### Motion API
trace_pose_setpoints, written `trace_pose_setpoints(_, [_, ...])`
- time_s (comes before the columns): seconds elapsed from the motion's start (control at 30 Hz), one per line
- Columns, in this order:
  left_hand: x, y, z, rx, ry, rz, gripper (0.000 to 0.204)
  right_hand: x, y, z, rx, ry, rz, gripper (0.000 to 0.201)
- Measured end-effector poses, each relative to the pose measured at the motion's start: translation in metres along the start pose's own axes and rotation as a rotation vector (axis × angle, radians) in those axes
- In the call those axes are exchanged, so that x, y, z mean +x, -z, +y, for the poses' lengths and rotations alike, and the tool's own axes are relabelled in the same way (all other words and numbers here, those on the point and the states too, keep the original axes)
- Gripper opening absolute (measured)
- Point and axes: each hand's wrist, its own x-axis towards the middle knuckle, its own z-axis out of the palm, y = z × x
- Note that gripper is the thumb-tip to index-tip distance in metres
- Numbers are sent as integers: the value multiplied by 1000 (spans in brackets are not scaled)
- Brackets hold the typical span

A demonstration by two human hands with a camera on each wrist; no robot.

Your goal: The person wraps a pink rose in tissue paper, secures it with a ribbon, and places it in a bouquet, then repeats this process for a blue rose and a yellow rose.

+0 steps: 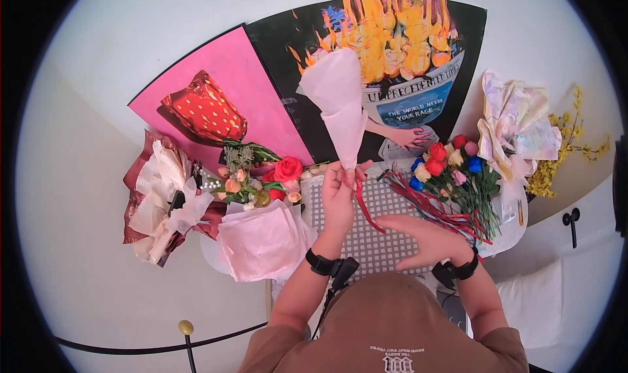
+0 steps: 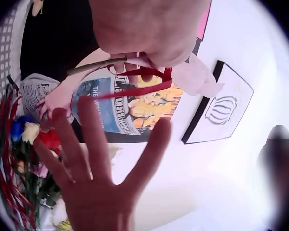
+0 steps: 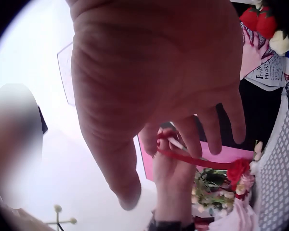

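My left hand point(image 1: 337, 200) grips the narrow end of a pale pink paper cone point(image 1: 341, 115), which stands upright with its wide end at the top. A thin stem point(image 2: 96, 66) pokes out past the fingers in the left wrist view. Red ribbon point(image 2: 139, 91) is wound at the gripped part, and its tail hangs down to the right. Beside that tail, my right hand point(image 1: 425, 239) is spread with straight fingers and holds nothing. In the right wrist view the right hand point(image 3: 159, 72) covers much of the picture, the ribbon passing behind its fingertips.
Pink paper sheets point(image 1: 265, 239) lie on the left of the checked tabletop point(image 1: 376, 252). Artificial flowers point(image 1: 448, 167) and loose ribbons point(image 1: 432, 200) lie at the right. Wrapped bouquets point(image 1: 160, 203) flank the table. Two painted panels point(image 1: 268, 66) lean at the back.
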Motion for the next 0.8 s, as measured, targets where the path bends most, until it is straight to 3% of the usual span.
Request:
trace_pose_setpoints(0.07, [-2,-2,6,-182,143,-37,17,-5,12,9,143,-25,-18,57])
trace_pose_setpoints(0.13, [-4,-14,16,-267,192,-44,15,-4,15,25,368,-164,289,44])
trace_pose_setpoints(0.17, [-6,-20,21,-352,241,-54,15,2,9,32,414,-137,447,47])
trace_pose_setpoints(0.2, [-8,-24,24,-350,244,-55,15,10,7,28,416,-138,450,47])
trace_pose_setpoints(0.27, [-12,-29,26,-349,290,-42,16,27,-4,16,724,-240,435,53])
trace_pose_setpoints(0.33, [-16,-22,17,-318,290,-61,16,36,-18,17,760,-253,417,55])
trace_pose_setpoints(0.43, [-22,-15,21,-266,297,-100,18,47,-32,29,841,-307,347,39])
trace_pose_setpoints(0.57, [-26,-13,28,-185,220,-114,19,44,-30,40,665,-404,355,21])
trace_pose_setpoints(0.6, [-28,-7,27,-185,216,-106,19,43,-26,41,624,-377,428,16])
trace_pose_setpoints(0.67, [-30,7,25,-42,257,-116,34,42,-15,43,579,-347,494,12])
trace_pose_setpoints(0.73, [-32,10,33,-146,314,-163,37,43,-2,44,319,-290,515,13])
trace_pose_setpoints(0.8, [-34,10,40,-248,371,-216,41,47,4,43,252,-256,479,14])
